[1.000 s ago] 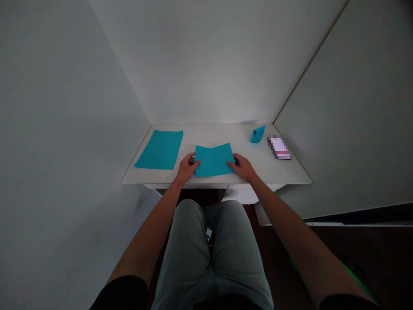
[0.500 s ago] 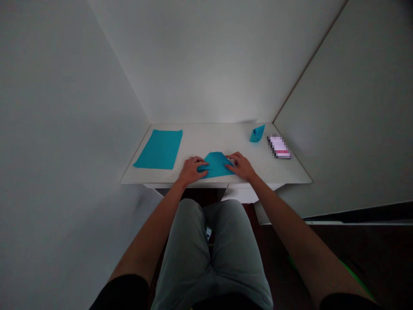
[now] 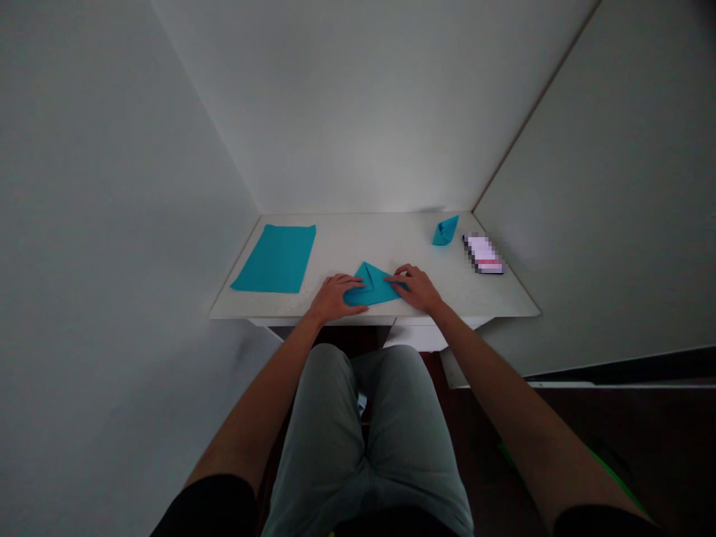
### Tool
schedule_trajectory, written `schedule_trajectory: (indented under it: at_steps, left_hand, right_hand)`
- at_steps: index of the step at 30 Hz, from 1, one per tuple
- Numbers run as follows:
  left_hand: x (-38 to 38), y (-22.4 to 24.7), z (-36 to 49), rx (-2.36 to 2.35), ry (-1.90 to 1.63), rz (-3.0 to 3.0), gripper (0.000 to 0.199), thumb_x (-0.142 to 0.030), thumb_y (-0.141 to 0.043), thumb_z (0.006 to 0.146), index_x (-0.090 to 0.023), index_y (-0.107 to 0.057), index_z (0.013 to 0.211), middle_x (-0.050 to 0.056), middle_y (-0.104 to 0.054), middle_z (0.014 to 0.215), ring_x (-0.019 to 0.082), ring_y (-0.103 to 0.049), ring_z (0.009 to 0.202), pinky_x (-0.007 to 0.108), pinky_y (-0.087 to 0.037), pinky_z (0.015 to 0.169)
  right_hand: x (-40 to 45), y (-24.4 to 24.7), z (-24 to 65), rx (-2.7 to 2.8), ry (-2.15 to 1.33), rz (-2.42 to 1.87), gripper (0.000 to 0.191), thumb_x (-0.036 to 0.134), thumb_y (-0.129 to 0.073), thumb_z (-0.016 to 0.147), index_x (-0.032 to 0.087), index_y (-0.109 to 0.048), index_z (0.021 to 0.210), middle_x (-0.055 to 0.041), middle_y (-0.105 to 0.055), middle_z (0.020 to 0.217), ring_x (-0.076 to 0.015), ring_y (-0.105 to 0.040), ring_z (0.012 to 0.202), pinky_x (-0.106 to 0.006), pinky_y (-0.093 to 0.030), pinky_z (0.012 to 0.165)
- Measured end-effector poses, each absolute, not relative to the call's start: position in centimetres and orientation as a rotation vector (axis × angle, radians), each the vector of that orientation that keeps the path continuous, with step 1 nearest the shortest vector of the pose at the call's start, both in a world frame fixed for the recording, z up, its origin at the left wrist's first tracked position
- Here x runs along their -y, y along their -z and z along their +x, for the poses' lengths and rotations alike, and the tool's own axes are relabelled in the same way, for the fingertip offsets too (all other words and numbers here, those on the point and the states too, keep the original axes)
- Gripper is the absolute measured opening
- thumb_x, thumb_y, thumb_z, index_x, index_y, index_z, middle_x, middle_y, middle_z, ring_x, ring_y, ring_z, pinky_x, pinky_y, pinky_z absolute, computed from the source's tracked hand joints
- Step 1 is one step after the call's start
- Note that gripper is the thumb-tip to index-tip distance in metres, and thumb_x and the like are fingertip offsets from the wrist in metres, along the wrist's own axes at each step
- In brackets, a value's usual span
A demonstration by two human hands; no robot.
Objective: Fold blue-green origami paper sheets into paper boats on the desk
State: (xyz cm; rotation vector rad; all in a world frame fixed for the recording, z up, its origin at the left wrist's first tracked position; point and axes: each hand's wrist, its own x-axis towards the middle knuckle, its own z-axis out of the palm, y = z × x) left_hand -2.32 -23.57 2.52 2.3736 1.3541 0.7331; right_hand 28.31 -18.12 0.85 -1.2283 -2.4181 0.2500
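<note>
A sheet of blue paper (image 3: pixel 374 295), folded to a shape with a pointed top and a slit-like gap between its flaps, lies near the front edge of the desk. Over its left side rests my left hand (image 3: pixel 335 297), fingers stretched out flat and thumb apart along the lower edge. My right hand (image 3: pixel 417 289) is at the right side of the paper, its fingers bent and closed on the folded flap. The fingertips hide part of the right edge.
A flat blue sheet (image 3: pixel 277 259) lies on the left of the white desk (image 3: pixel 358 239). At the back right stand a small folded blue paper piece (image 3: pixel 445 231) and a phone (image 3: pixel 483 253) with a blurred screen. Walls enclose the desk at the back and both sides.
The paper's flat-topped outline has become a point, with a flap folded across toward the middle. My left fingers have slid slightly right over the paper; my right hand has shifted a little at the flap.
</note>
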Motion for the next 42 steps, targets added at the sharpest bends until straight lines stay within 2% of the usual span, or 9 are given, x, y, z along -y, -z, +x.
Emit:
schedule_trajectory:
  at_steps: [2,6,9,16,22,26,31,37,42]
  left_hand:
    - [23.7,-2.5,-2.2,-1.321,-0.796,2.364,0.055,-0.048,-0.09,0.081,-0.028,-0.077,0.131,0.009,-0.073,0.141,0.032,-0.065,0.13,0.051,-0.044,0.118]
    - [23.8,-2.2,-2.0,-1.341,-0.842,2.343,0.038,-0.042,-0.082,0.088,-0.026,-0.078,0.122,0.01,-0.077,0.13,0.031,-0.071,0.124,0.047,-0.051,0.113]
    - [23.8,-2.0,-2.0,-1.381,-0.87,2.297,0.026,-0.039,-0.073,0.096,-0.026,-0.079,0.117,0.01,-0.078,0.127,0.029,-0.072,0.124,0.046,-0.053,0.113]
    - [23.6,-2.2,-2.3,-1.355,-0.924,2.177,0.022,-0.034,-0.069,0.097,-0.026,-0.08,0.114,0.009,-0.08,0.121,0.027,-0.074,0.117,0.045,-0.056,0.11]
    - [23.0,-1.7,-2.5,-1.38,-0.942,2.09,0.02,-0.027,-0.069,0.094,-0.024,-0.08,0.11,0.009,-0.081,0.121,0.028,-0.075,0.115,0.044,-0.056,0.11]
    - [22.7,-1.5,-2.5,-1.411,-0.992,2.074,0.027,-0.027,-0.066,0.098,-0.022,-0.074,0.123,0.01,-0.078,0.123,0.027,-0.073,0.118,0.044,-0.054,0.112]
    - [22.8,-1.7,-2.5,-1.416,-1.052,2.132,0.041,-0.02,-0.066,0.097,-0.022,-0.067,0.138,0.012,-0.066,0.136,0.023,-0.069,0.12,0.04,-0.053,0.112]
    - [23.2,-2.2,-2.2,-1.452,-0.858,2.347,0.028,-0.033,-0.079,0.093,-0.026,-0.078,0.12,0.009,-0.073,0.124,0.029,-0.068,0.122,0.046,-0.052,0.109]
    - [23.1,-2.2,-2.1,-1.446,-0.847,2.329,0.014,-0.033,-0.074,0.097,-0.027,-0.08,0.109,0.006,-0.077,0.122,0.026,-0.07,0.119,0.045,-0.051,0.109]
  right_hand:
    - [18.3,-0.8,28.3,2.42,-0.243,-1.232,0.038,0.049,-0.06,0.106,0.036,-0.078,0.137,-0.0112,-0.067,0.13,-0.0296,-0.063,0.105,-0.052,-0.052,0.1]
    - [18.6,-0.9,28.3,2.41,-0.261,-1.207,0.063,0.069,-0.075,0.091,0.034,-0.074,0.143,-0.0125,-0.066,0.135,-0.0349,-0.06,0.116,-0.057,-0.05,0.107]
    - [18.7,-0.9,28.3,2.408,-0.27,-1.192,0.071,0.075,-0.079,0.085,0.035,-0.073,0.143,-0.0122,-0.066,0.135,-0.0364,-0.059,0.12,-0.058,-0.049,0.11]
    - [18.6,-1.1,28.2,2.355,-0.3,-1.189,0.049,0.068,-0.065,0.099,0.034,-0.08,0.131,-0.0118,-0.068,0.128,-0.0333,-0.062,0.117,-0.055,-0.052,0.108]
    - [18.6,-1.5,28.0,2.31,-0.346,-1.196,0.045,0.06,-0.064,0.101,0.031,-0.077,0.133,-0.0118,-0.07,0.126,-0.0326,-0.064,0.114,-0.054,-0.053,0.105]
    - [18.5,-1.6,28.0,2.245,-0.427,-1.21,0.045,0.051,-0.058,0.105,0.028,-0.071,0.141,-0.0115,-0.074,0.125,-0.0322,-0.066,0.113,-0.053,-0.053,0.104]
    - [18.4,-1.7,28.1,2.26,-0.416,-1.217,0.042,0.045,-0.054,0.107,0.027,-0.072,0.14,-0.0122,-0.073,0.125,-0.0322,-0.066,0.112,-0.052,-0.052,0.104]
    - [18.5,-1.6,28.3,2.321,-0.383,-1.174,0.038,0.053,-0.076,0.096,0.033,-0.081,0.127,-0.01,-0.07,0.118,-0.0295,-0.065,0.108,-0.047,-0.053,0.1]
    - [18.3,-1.4,28.3,2.411,-0.309,-1.155,0.026,0.051,-0.071,0.1,0.036,-0.086,0.117,-0.0094,-0.069,0.122,-0.0274,-0.064,0.102,-0.047,-0.051,0.098]
